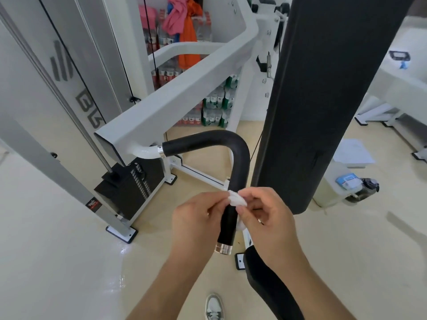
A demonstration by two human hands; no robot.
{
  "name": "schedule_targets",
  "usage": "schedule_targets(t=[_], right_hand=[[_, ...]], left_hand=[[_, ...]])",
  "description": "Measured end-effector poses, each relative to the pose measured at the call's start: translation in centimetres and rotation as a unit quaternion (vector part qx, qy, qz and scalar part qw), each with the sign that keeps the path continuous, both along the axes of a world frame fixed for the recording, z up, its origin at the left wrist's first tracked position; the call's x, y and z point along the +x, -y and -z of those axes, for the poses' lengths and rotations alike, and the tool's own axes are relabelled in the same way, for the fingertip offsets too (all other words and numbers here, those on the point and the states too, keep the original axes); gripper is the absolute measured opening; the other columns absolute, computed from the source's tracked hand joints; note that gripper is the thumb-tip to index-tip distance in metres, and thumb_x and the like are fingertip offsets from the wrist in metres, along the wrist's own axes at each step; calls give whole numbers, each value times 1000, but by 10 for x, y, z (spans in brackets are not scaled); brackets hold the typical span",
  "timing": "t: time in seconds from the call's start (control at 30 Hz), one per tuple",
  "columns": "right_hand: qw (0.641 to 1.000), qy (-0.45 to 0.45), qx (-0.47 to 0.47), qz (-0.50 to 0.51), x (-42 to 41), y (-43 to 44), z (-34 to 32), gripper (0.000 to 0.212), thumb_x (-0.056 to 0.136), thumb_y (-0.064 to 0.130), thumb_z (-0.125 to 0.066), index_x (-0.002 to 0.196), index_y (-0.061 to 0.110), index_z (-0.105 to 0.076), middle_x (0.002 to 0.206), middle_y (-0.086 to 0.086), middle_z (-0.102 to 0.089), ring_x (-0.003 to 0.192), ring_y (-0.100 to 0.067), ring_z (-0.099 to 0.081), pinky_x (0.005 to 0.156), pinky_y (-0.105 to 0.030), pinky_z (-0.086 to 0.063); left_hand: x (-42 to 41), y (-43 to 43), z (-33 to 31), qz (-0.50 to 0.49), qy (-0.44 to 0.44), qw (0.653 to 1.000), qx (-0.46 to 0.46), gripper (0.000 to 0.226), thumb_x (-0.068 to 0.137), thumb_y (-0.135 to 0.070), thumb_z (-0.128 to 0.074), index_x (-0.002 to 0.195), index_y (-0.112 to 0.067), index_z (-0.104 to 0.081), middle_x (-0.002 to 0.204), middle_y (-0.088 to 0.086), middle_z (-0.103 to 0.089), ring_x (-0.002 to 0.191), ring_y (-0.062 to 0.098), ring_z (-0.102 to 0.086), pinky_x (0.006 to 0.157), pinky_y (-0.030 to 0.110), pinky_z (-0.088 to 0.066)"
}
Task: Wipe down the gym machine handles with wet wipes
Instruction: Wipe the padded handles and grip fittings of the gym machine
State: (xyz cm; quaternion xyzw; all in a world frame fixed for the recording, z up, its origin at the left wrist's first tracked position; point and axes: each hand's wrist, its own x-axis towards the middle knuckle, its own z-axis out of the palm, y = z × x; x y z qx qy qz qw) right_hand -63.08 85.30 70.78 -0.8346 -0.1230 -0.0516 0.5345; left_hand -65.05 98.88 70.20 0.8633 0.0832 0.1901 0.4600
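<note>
A black foam-covered handle point(231, 158) bends out from the white machine arm point(175, 98) and runs down toward me, ending in a metal cap point(223, 248). A white wet wipe point(236, 200) is wrapped around its lower straight part. My left hand point(196, 224) pinches the wipe from the left of the handle. My right hand point(265, 219) pinches it from the right, fingers curled; more wipe shows under this hand beside the handle.
A tall black back pad point(323, 100) stands just right of the handle. The black weight stack point(129, 188) and grey frame post point(57, 162) are to the left. A wipes pack point(347, 181) and bottle point(365, 189) sit on a stool at right. My shoe point(213, 307) is below.
</note>
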Motion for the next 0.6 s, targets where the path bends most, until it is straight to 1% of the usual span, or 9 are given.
schedule_targets(t=[0.1,0.17,0.2,0.27,0.33,0.4,0.43,0.5,0.6], right_hand=[[998,52,-11,21,7,-2,-1,11,85,13,-68,93,20,-71,85,8,-63,76,-12,-60,62,-17,-50],[994,97,-19,50,25,-4,-2,10,85,8,-68,90,15,-72,86,7,-62,75,-10,-59,64,-14,-47],[991,112,-17,64,33,-5,-2,11,85,6,-67,90,13,-73,88,6,-61,78,-9,-60,67,-14,-48],[990,110,6,90,37,-6,0,13,84,3,-67,89,13,-74,90,5,-62,82,-9,-61,70,-16,-51],[990,100,17,100,23,-6,6,19,82,2,-69,90,19,-73,89,6,-63,83,-7,-62,69,-16,-52],[990,103,13,93,1,-5,13,23,80,2,-71,93,20,-72,89,7,-64,83,-3,-62,69,-13,-51],[990,107,12,92,-3,-5,15,21,80,3,-71,94,19,-73,89,6,-64,83,-2,-62,69,-11,-50],[989,108,23,102,7,-6,14,16,80,6,-70,93,15,-73,88,2,-66,83,-1,-62,70,-8,-48],[983,114,34,141,32,-9,3,18,81,-1,-69,91,13,-73,86,0,-66,82,-1,-62,69,-8,-47]], left_hand=[[15,0,-4,-3,-20,1000,-19,19,85,-14,-68,86,-33,-71,68,-22,-65,70,-3,-62,65,10,-48],[25,2,-9,-1,-25,999,-42,19,87,-16,-66,91,-34,-61,78,-18,-66,68,4,-65,68,26,-55],[26,3,-10,1,-22,999,-40,18,87,-16,-65,92,-33,-60,83,-18,-66,68,7,-65,67,30,-55],[20,5,-10,2,-14,1000,-17,14,87,-18,-65,89,-32,-64,82,-17,-66,68,8,-65,64,29,-53],[6,5,-10,6,-21,1000,-19,10,85,-21,-67,87,-30,-67,78,-18,-68,68,1,-66,64,24,-53],[-1,4,-10,14,-56,998,-19,5,82,-31,-69,86,-29,-66,75,-17,-71,69,-3,-66,66,18,-53],[0,4,-12,16,-74,997,-1,10,82,-37,-67,89,-31,-64,75,-15,-72,70,-3,-67,67,17,-53],[10,4,-17,21,-83,996,17,12,83,-43,-64,91,-34,-62,77,-14,-73,71,-3,-67,68,18,-53],[29,9,-27,7,-73,997,-35,6,84,-38,-66,88,-36,-62,76,-16,-72,71,-4,-66,71,25,-55]])
